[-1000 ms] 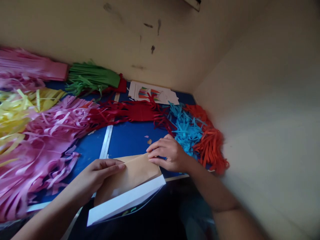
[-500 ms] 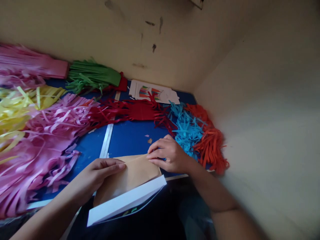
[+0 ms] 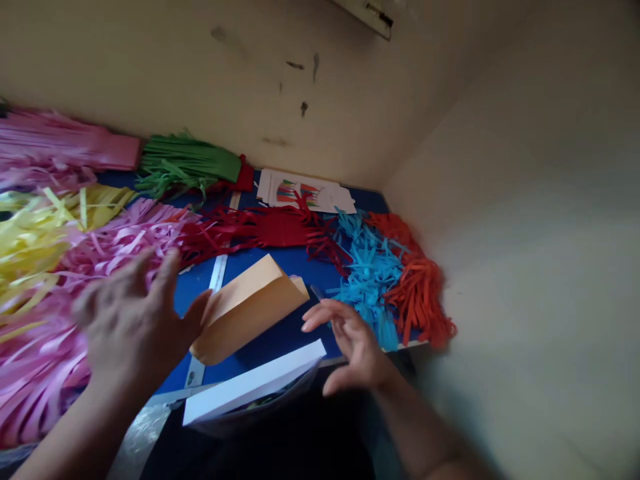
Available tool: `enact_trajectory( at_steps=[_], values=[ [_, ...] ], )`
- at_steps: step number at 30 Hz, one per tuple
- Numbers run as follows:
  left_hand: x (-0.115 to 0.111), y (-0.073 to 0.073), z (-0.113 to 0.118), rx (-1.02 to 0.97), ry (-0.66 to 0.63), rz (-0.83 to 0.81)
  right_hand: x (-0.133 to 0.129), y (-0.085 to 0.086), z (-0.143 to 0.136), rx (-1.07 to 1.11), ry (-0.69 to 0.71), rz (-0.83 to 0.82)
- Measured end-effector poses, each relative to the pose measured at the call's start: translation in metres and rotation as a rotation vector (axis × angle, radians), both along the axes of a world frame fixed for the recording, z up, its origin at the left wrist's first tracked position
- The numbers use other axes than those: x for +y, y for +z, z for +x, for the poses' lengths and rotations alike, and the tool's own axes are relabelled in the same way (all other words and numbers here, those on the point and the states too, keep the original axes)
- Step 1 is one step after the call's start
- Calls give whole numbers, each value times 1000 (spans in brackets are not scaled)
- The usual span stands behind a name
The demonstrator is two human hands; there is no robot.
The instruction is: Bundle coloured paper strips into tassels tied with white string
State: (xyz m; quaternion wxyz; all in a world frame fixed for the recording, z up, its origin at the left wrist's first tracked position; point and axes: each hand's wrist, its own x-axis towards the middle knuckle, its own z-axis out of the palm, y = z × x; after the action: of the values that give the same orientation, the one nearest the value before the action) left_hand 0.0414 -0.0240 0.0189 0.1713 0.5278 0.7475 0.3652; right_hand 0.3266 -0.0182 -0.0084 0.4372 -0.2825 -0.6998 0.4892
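Note:
A folded brown paper piece (image 3: 250,317), perhaps an envelope, lies on the blue table (image 3: 200,293) in front of me. My left hand (image 3: 140,320) is raised at its left with the fingers spread; it is slightly blurred. To the right of the paper, my right hand (image 3: 353,343) hovers with its fingers apart and nothing in them. Nearer my body, a white paper item (image 3: 255,383) with a folded edge and dark green marks inside rests on my dark clothing.
Pink (image 3: 120,233) and yellow (image 3: 30,233) fringed tissue heap up at left. Green fringe (image 3: 195,160), red fringe (image 3: 280,227) and printed white cards (image 3: 310,190) lie along the back. Blue (image 3: 373,267) and orange fringe (image 3: 420,287) edge the right, beside the wall (image 3: 540,233).
Both hands have let go of the brown paper, which now lies folded on the table. The left hand has moved up and left; the right hand has drawn slightly down with its fingers opened.

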Motion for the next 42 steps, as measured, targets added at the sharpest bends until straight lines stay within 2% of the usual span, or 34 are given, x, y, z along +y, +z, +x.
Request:
enact_trajectory(
  at_steps=[2, 3, 5, 6, 7, 10, 12, 15, 19, 23, 26, 28, 30, 32, 33, 35, 36, 38, 40, 42],
  values=[
    [-17, -2, 1, 247, -115, 241, -16, -11, -7, -42, 67, 62],
    [-28, -4, 3, 292, -291, 315, -21, -16, -10, -41, 63, 87],
    [-48, -11, 9, 307, -670, 363, -29, -23, -15, -5, 14, 122],
    [-56, -14, 14, 326, -784, 386, -31, -25, -17, 15, -12, 133],
    [-62, -18, 19, 361, -819, 426, -32, -26, -18, 27, -35, 141],
    [-71, -24, 34, 451, -781, 554, -36, -26, -19, 20, -96, 164],
    [-71, -23, 38, 458, -782, 587, -38, -22, -21, 41, -137, 186],
    [-70, -10, 35, 444, -832, 595, -42, -16, -21, 122, -139, 220],
    [-67, 9, 31, 443, -963, 614, -49, -9, -20, 147, -91, 234],
    [-68, 16, 32, 388, -938, 657, -51, -7, -20, 101, -96, 212],
    [-71, 19, 38, 491, -936, 693, -44, 4, -11, 120, -81, 250],
    [-73, 20, 48, 555, -910, 752, -41, 19, 5, 72, -167, 314],
    [-76, 16, 61, 577, -855, 796, -45, 38, 26, 24, -373, 366],
    [-79, 9, 74, 607, -843, 824, -62, 55, 42, 72, -579, 383],
    [-80, 5, 79, 633, -854, 833, -74, 60, 45, 151, -629, 366],
    [-83, -2, 86, 698, -899, 854, -101, 61, 40, 391, -621, 226],
    [-84, -5, 88, 719, -913, 856, -113, 57, 32, 526, -585, 79],
    [-87, -10, 92, 737, -915, 829, -131, 44, 12, 756, -493, -319],
    [-89, -10, 97, 721, -867, 817, -138, 28, -6, 883, -449, -658],
    [-90, -8, 104, 714, -842, 826, -138, 16, -18, 967, -465, -809]
  ],
)
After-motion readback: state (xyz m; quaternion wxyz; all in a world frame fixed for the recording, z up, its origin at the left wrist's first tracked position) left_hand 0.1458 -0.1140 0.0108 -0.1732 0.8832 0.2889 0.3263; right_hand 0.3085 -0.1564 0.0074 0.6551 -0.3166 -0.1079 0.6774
